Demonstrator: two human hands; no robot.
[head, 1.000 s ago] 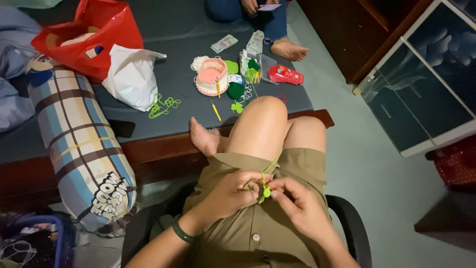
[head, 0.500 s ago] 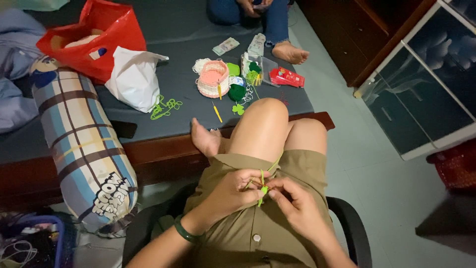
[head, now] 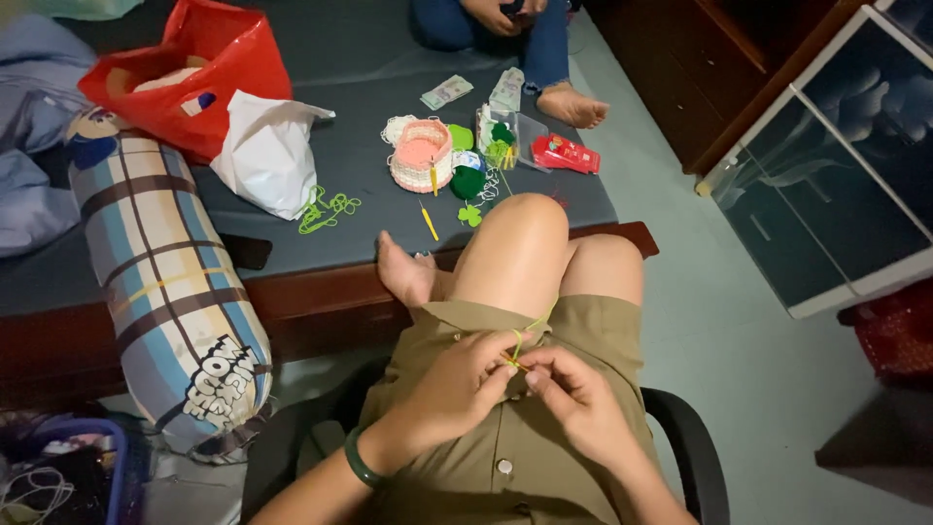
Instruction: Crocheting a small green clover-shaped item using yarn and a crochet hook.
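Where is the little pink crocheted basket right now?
In the head view, the pink crocheted basket sits on the dark mattress, upper middle, beyond the raised knee, between the white plastic bag and the green yarn ball.

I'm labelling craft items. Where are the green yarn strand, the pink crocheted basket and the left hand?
green yarn strand (head: pixel 533 326), head view, on its taut middle.
pink crocheted basket (head: pixel 421 167), head view, on its side wall.
left hand (head: pixel 457 384), head view, on its back.

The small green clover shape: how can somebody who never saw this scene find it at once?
Start at the dark grey mat and follow its near edge toward the raised knee. Beside the yellow crochet hook lies the clover shape. It is flat and lobed; the dark green yarn ball is round.
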